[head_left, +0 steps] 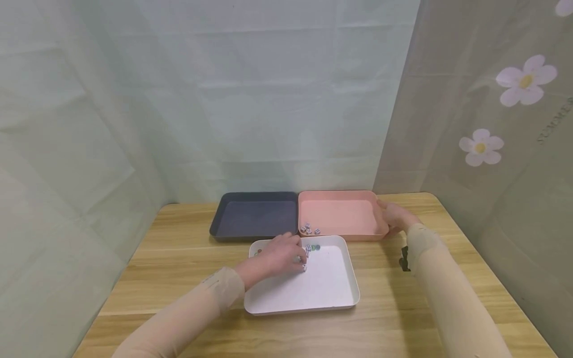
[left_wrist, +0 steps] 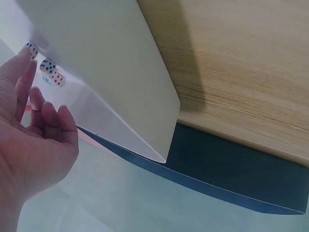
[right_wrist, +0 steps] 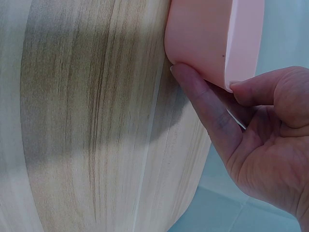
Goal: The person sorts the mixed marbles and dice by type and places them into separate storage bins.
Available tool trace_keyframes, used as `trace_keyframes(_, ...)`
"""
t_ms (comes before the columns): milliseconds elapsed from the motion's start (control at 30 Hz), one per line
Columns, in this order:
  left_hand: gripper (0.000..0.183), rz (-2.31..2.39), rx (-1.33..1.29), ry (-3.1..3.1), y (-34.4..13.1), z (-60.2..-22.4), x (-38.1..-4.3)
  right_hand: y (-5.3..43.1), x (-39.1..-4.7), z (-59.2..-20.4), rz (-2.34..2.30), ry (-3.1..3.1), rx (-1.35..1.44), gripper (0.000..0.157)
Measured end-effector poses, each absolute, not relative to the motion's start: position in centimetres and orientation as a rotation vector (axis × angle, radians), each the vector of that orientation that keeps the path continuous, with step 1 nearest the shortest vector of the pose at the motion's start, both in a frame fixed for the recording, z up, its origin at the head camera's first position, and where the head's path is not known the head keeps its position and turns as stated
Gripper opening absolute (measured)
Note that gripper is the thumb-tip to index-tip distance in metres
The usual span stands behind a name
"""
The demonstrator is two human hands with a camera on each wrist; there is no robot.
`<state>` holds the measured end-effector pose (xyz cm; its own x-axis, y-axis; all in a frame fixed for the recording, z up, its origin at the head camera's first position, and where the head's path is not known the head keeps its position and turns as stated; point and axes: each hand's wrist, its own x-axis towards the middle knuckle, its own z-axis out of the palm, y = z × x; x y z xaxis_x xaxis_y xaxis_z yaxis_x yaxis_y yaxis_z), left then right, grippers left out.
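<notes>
Over the white tray (head_left: 322, 291), my left hand (head_left: 281, 255) pinches a white die (left_wrist: 32, 50) between thumb and forefinger; the other fingers are loosely curled. Several more dice (left_wrist: 47, 65) lie close by inside that tray, with red or blue pips showing. My right hand (head_left: 396, 216) grips the right side of the pink tray (head_left: 344, 193). In the right wrist view its thumb presses at the rim and a finger reaches along the tray's lower side. A small group of dice (head_left: 317, 231) sits in the pink tray's near left corner.
A dark blue tray (head_left: 255, 216) stands left of the pink one, side by side at the back of the wooden table (head_left: 179, 278). Small green beads (head_left: 315, 247) lie near the white tray's far wall. Pale curtains (head_left: 268, 99) hang close behind.
</notes>
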<state>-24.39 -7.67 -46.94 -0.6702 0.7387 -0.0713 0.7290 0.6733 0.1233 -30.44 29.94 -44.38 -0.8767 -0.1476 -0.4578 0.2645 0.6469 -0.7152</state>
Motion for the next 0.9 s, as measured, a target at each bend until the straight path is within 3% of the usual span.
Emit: trace_keyframes(900,0.006,0.334,1.221,2.834,-8.2,-45.3,-25.0,29.8,-30.6,-44.4,-1.135,2.408,0.1,0.066)
